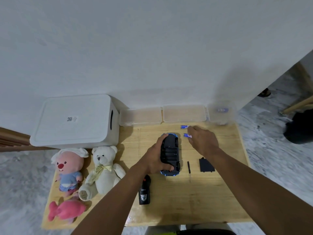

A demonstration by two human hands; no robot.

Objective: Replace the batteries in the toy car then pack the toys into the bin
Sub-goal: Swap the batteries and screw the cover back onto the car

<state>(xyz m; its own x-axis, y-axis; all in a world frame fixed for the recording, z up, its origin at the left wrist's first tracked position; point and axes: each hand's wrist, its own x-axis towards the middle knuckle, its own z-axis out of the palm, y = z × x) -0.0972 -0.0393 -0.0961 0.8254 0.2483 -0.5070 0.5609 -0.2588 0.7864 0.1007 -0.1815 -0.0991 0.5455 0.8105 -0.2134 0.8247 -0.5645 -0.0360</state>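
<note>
The blue toy car lies upside down in the middle of the wooden table, its black battery bay open. My left hand grips the car from its left side. My right hand reaches past the car's front right and pinches a blue battery at its fingertips. A second blue battery lies just beyond it on the table. The black battery cover and a small screwdriver rest to the right of the car.
A white lidded bin stands at the back left. Clear plastic boxes line the wall, with a blurred jar at the right. Plush toys lie at the left. A black remote lies near my left forearm.
</note>
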